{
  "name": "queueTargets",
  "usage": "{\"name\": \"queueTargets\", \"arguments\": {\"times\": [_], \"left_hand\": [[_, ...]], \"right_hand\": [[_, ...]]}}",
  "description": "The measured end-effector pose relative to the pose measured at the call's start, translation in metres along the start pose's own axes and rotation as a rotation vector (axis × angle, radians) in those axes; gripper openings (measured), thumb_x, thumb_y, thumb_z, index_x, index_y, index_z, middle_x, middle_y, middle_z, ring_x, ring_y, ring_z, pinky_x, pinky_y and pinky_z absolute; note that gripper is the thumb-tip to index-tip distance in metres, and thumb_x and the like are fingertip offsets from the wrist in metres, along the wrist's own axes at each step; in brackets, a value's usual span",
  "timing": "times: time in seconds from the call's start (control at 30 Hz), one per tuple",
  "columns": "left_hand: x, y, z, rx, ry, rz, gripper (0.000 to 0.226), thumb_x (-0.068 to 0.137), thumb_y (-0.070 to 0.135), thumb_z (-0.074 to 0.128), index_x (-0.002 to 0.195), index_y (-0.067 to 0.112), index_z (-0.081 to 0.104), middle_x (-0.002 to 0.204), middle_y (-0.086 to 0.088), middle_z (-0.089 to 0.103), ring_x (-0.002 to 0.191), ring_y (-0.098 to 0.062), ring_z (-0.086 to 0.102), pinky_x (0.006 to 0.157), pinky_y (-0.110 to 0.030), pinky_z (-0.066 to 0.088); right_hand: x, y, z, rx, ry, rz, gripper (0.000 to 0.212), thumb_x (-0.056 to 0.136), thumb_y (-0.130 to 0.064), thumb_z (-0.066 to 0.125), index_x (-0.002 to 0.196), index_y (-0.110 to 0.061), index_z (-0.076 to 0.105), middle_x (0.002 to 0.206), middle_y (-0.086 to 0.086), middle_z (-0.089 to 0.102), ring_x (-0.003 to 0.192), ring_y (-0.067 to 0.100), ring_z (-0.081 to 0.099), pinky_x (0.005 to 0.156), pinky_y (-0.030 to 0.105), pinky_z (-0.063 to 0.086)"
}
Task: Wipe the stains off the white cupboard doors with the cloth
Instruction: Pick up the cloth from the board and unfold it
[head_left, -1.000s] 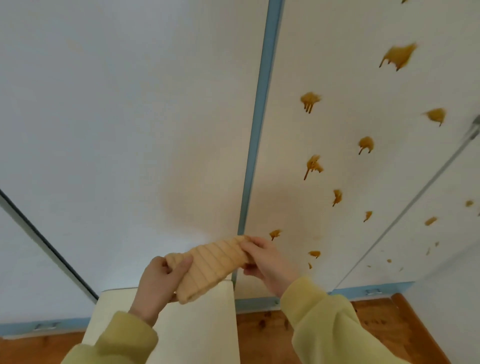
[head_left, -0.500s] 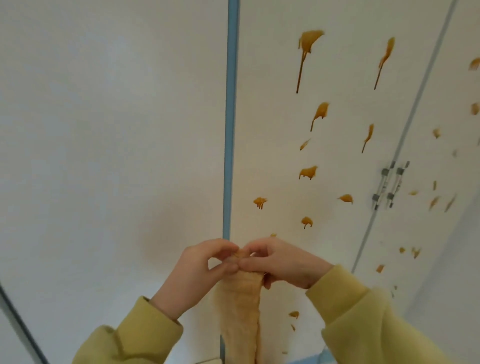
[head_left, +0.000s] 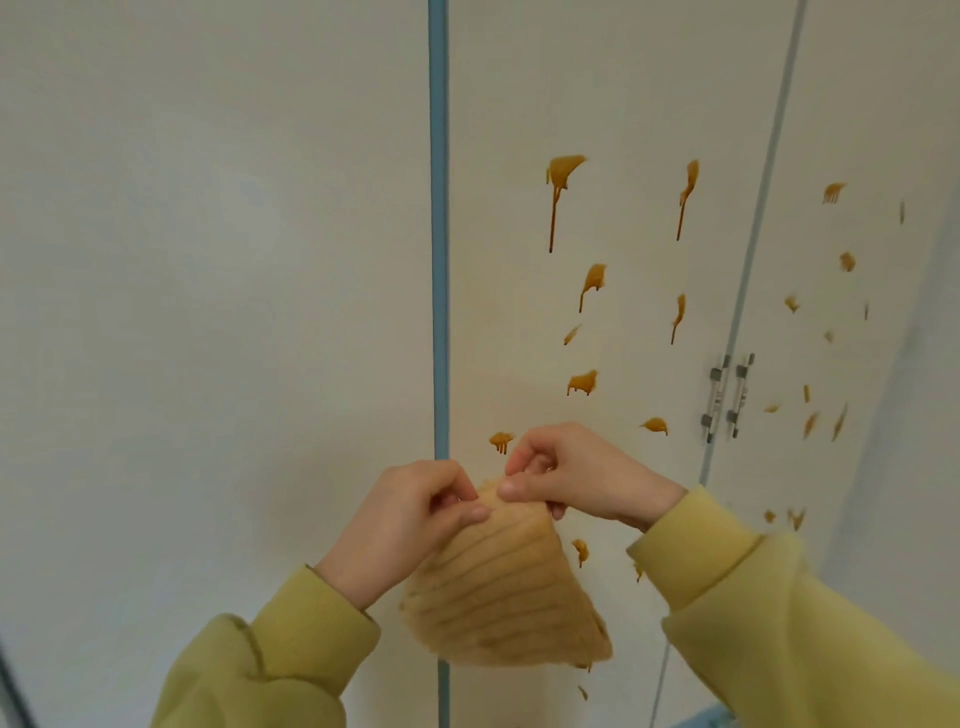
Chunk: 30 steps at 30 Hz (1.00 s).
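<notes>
A tan ribbed cloth (head_left: 504, 597) hangs in front of the white cupboard doors, spread into a fan shape. My left hand (head_left: 415, 519) and my right hand (head_left: 566, 473) pinch its top edge close together. The middle white door (head_left: 623, 104) carries several orange-brown stains (head_left: 563, 176) with drip trails. More stains (head_left: 831, 193) dot the right door (head_left: 857, 130). The left door (head_left: 208, 260) shows no stains.
A blue vertical strip (head_left: 438, 260) separates the left and middle doors. Two metal handles (head_left: 727, 395) sit at the seam between the middle and right doors. A pale wall (head_left: 924, 415) borders the right side.
The view has tilted up from the floor to the doors. My hands came together at the cloth's top edge, and the cloth now hangs down and has spread wider.
</notes>
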<state>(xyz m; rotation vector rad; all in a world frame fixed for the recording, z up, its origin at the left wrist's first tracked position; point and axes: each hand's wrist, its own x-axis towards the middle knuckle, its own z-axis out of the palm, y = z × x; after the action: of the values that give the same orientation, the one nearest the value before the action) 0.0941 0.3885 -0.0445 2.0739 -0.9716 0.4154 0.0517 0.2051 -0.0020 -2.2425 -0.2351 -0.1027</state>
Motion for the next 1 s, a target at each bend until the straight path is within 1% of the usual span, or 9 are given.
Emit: {"name": "queueTargets", "arguments": {"times": [0.2,0.27,0.33,0.4,0.5,0.63,0.73,0.87,1.0], "left_hand": [[0.01,0.017,-0.014,0.036,0.063,-0.011,0.022,0.08,0.024,0.069,0.068,0.031,0.052,0.076,0.008,0.058,0.073,-0.004,0.053,0.069,-0.009,0.039],[0.016,0.024,-0.016,-0.148,0.045,-0.066,0.014,0.076,0.031,0.066,0.078,0.025,0.054,0.085,0.006,0.062,0.079,-0.004,0.058,0.074,-0.012,0.044],[0.021,0.033,-0.016,-0.339,-0.027,-0.126,0.024,0.076,0.032,0.069,0.089,0.018,0.055,0.074,0.01,0.061,0.062,0.002,0.054,0.063,-0.011,0.043],[0.027,0.039,-0.014,-0.277,-0.06,-0.108,0.027,0.076,0.024,0.074,0.093,0.016,0.055,0.056,0.015,0.053,0.05,0.004,0.045,0.052,-0.008,0.035],[0.038,0.048,-0.012,-0.078,-0.028,-0.024,0.021,0.073,0.025,0.075,0.087,0.021,0.059,0.06,0.013,0.051,0.053,0.001,0.045,0.052,-0.011,0.034],[0.048,0.068,-0.011,-0.026,0.023,0.076,0.016,0.073,0.027,0.073,0.067,0.026,0.058,0.056,0.011,0.049,0.055,0.003,0.045,0.054,-0.011,0.035],[0.056,0.08,-0.01,-0.009,0.065,0.14,0.007,0.077,0.027,0.07,0.077,0.02,0.068,0.068,0.01,0.058,0.065,0.001,0.051,0.063,-0.012,0.038],[0.069,0.092,-0.003,0.009,0.108,0.127,0.014,0.08,0.028,0.068,0.088,0.017,0.071,0.083,0.0,0.057,0.077,-0.003,0.049,0.072,-0.013,0.037],[0.083,0.105,0.003,0.029,0.199,0.115,0.012,0.083,0.028,0.064,0.088,0.02,0.07,0.081,-0.002,0.052,0.074,-0.004,0.046,0.069,-0.011,0.034]], "right_hand": [[-0.002,-0.017,-0.006,-0.025,0.129,-0.195,0.012,0.081,-0.016,0.07,0.071,-0.018,0.062,0.071,0.001,0.058,0.047,-0.003,0.049,0.049,0.015,0.043],[-0.003,-0.024,-0.008,0.018,0.148,-0.253,0.01,0.081,-0.013,0.068,0.073,-0.017,0.063,0.069,-0.003,0.059,0.05,-0.003,0.049,0.049,0.016,0.044],[-0.004,-0.027,-0.009,0.051,0.154,-0.292,0.01,0.082,-0.011,0.067,0.074,-0.016,0.064,0.067,-0.004,0.059,0.053,-0.001,0.05,0.05,0.015,0.044],[-0.006,-0.027,-0.009,0.056,0.17,-0.303,0.01,0.082,-0.01,0.067,0.075,-0.016,0.064,0.068,-0.002,0.06,0.055,-0.001,0.051,0.052,0.014,0.044],[-0.011,-0.024,-0.01,0.154,0.263,-0.289,0.009,0.082,-0.009,0.066,0.077,-0.014,0.062,0.064,-0.003,0.06,0.054,0.001,0.053,0.052,0.016,0.045],[-0.023,-0.019,-0.019,0.374,0.403,-0.233,0.008,0.084,-0.013,0.064,0.086,-0.011,0.057,0.06,-0.004,0.058,0.055,0.006,0.054,0.051,0.021,0.046],[-0.035,-0.016,-0.032,0.428,0.357,-0.212,0.018,0.083,-0.027,0.062,0.095,-0.014,0.059,0.068,-0.009,0.063,0.067,0.007,0.057,0.057,0.023,0.046],[-0.048,0.001,-0.052,0.376,0.253,-0.162,0.049,0.072,-0.043,0.06,0.112,-0.014,0.058,0.097,-0.004,0.067,0.089,0.01,0.064,0.077,0.027,0.052],[-0.054,0.035,-0.062,0.258,0.039,-0.007,0.042,0.081,-0.038,0.062,0.117,-0.017,0.057,0.107,-0.004,0.067,0.099,0.008,0.064,0.088,0.028,0.049]]}}
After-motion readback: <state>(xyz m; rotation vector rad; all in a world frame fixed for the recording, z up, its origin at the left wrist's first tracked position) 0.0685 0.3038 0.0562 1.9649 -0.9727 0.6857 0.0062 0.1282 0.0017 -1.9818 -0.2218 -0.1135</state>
